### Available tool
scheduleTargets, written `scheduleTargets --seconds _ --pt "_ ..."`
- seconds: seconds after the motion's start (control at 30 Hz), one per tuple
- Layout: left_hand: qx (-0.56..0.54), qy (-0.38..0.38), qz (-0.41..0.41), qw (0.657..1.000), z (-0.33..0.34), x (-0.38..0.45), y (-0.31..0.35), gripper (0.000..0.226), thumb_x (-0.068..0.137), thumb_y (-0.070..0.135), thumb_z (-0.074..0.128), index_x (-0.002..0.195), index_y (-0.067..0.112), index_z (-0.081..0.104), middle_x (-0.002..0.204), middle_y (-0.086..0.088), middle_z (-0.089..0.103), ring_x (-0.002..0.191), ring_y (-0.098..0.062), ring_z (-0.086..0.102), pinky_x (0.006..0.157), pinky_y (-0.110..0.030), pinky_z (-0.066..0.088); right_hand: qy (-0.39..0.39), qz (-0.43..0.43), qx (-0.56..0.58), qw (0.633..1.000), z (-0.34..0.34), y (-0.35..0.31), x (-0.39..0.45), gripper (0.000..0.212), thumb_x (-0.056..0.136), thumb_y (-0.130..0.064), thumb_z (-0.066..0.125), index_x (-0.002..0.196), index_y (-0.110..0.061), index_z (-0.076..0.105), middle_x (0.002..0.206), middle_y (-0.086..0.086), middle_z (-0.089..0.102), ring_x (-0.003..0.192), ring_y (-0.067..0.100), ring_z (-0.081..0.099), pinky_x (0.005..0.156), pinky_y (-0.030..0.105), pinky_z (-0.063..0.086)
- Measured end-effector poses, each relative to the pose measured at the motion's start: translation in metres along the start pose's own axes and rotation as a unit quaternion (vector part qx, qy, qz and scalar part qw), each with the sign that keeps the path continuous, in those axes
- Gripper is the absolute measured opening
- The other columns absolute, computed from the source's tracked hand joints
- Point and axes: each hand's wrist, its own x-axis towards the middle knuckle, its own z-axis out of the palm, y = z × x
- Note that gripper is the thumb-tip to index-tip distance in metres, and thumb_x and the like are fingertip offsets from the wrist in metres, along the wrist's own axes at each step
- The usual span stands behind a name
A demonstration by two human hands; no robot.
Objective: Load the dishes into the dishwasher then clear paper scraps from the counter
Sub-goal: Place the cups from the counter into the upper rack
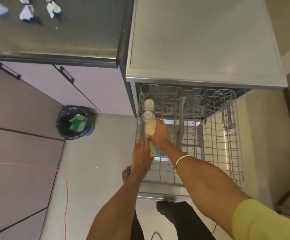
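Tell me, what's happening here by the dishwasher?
A person is loading the pulled-out dishwasher rack. Both hands are on cream-coloured dishes at its left edge: the right hand grips one dish, and the left hand holds another just below. Two pale cups already sit in the rack. Paper scraps lie on the counter, and a lined bin stands on the floor.

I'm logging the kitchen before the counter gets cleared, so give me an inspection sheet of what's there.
Surface: dark glossy counter, upper left.
Job's things: white crumpled paper scraps on counter; two pale upturned cups in the grey wire dishwasher rack; a cream dish at its left edge.
Clutter: black-lined bin on floor, holding rubbish.
Grippers: right hand grips the dish; left hand touches it lower down.
Cables: thin red cord and black cable on floor.
Surroundings: grey cabinet doors, tiled floor.
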Motion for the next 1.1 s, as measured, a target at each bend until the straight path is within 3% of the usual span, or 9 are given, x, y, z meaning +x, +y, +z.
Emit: scheduleTargets --seconds 0.13,0.23,0.37,0.6,0.8,0.9,1.03,1.1 --pt "-0.001 -0.023 -0.031 0.999 0.026 0.002 -0.01 0.094 0.065 0.034 0.088 0.141 0.011 0.039 0.132 -0.009 0.056 0.117 -0.024 0.057 0.1 -0.035 0.05 -0.015 -0.015 -0.039 0.999 0.016 0.008 0.021 0.088 0.064 -0.032 0.086 0.136 -0.022 0.035 0.125 0.013 0.05 0.106 0.036 0.061 0.084 0.043 0.056" --pt "0.026 -0.048 -0.018 0.998 0.033 -0.002 -0.01 0.1 0.06 0.027 0.092 0.142 0.011 0.037 0.135 -0.013 0.053 0.12 -0.026 0.056 0.1 -0.034 0.05 -0.033 -0.033 -0.046 0.998 0.024 0.012 0.03 0.09 0.066 -0.03 0.085 0.138 -0.027 0.031 0.126 0.012 0.049 0.105 0.036 0.061 0.082 0.045 0.057" --pt "0.061 -0.05 0.001 0.997 0.037 -0.002 -0.008 0.091 0.064 0.021 0.09 0.141 0.01 0.043 0.137 -0.015 0.054 0.124 -0.03 0.055 0.104 -0.038 0.048 -0.036 -0.059 -0.067 0.995 0.032 0.015 0.035 0.09 0.063 -0.026 0.088 0.135 -0.025 0.033 0.128 0.009 0.055 0.111 0.033 0.059 0.085 0.044 0.056" --pt "0.11 -0.071 -0.008 0.991 0.042 -0.006 -0.007 0.108 0.057 0.028 0.093 0.143 0.011 0.03 0.138 -0.022 0.053 0.125 -0.039 0.054 0.106 -0.046 0.044 -0.046 -0.084 -0.076 0.992 0.04 0.026 0.038 0.075 0.077 -0.017 0.073 0.139 -0.025 0.03 0.126 0.012 0.054 0.116 0.032 0.051 0.083 0.041 0.051" --pt "0.116 -0.079 -0.036 0.989 0.042 -0.008 0.001 0.108 0.066 0.03 0.088 0.15 0.008 0.024 0.146 -0.027 0.042 0.134 -0.042 0.044 0.113 -0.047 0.031 -0.061 -0.038 -0.018 0.997 0.035 0.035 0.035 0.09 0.07 -0.028 0.086 0.142 -0.028 0.032 0.127 0.012 0.049 0.113 0.03 0.054 0.091 0.04 0.051" --pt "0.128 -0.068 -0.038 0.989 0.039 -0.008 -0.004 0.105 0.078 0.028 0.08 0.155 0.01 0.01 0.154 -0.025 0.028 0.142 -0.04 0.031 0.118 -0.045 0.021 -0.074 -0.019 -0.026 0.997 0.029 0.036 0.033 0.083 0.069 -0.03 0.087 0.134 -0.022 0.037 0.122 0.014 0.051 0.11 0.034 0.057 0.089 0.042 0.052" --pt "0.115 -0.077 -0.012 0.99 0.031 -0.006 -0.007 0.114 0.059 0.033 0.092 0.149 0.009 0.025 0.142 -0.021 0.047 0.13 -0.037 0.047 0.112 -0.043 0.036 -0.07 -0.011 -0.039 0.997 0.016 0.034 0.021 0.068 0.075 -0.035 0.079 0.127 -0.023 0.038 0.121 0.012 0.053 0.11 0.033 0.058 0.086 0.041 0.052" --pt "0.104 -0.09 -0.005 0.991 0.02 -0.008 -0.006 0.118 0.055 0.036 0.094 0.149 0.008 0.028 0.142 -0.02 0.048 0.13 -0.036 0.048 0.111 -0.043 0.036 -0.07 -0.011 -0.039 0.997 0.005 0.031 0.014 0.061 0.082 -0.025 0.073 0.133 -0.018 0.041 0.128 0.016 0.051 0.116 0.035 0.055 0.092 0.044 0.05"
